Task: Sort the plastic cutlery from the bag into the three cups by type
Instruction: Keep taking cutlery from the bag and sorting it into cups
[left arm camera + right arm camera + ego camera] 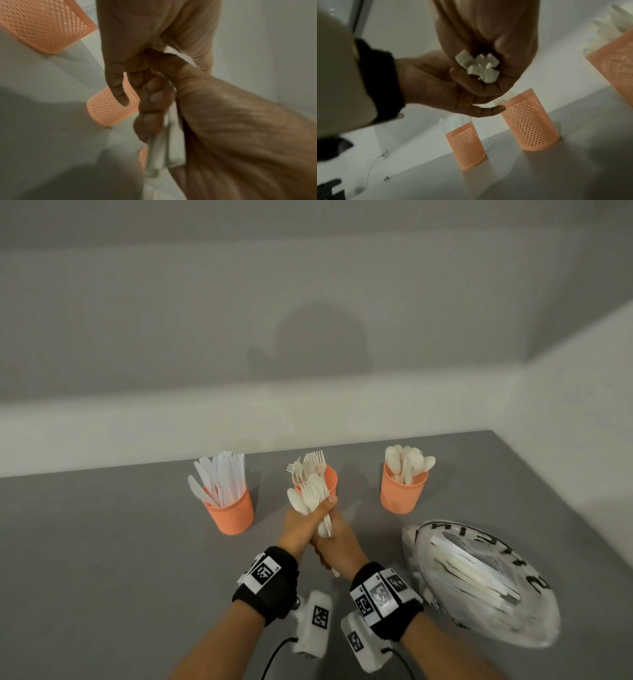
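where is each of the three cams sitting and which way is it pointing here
Head: worn on the head, facing forward and down at the table, three orange cups and bag; shows both forearms, left hand and right hand gripping a bundle of spoons.
Left wrist: looks along the left hand at blurred handles and two cups.
Right wrist: looks along the right hand at handle ends.
Shared: both hands, the bundle and the middle cup appear in all three.

A grey matte surface (102, 542) runs back to pale walls that meet in a corner (524, 364) at the right. The back wall (171, 302) carries a soft rounded shadow (318, 337). The light is dim and even.
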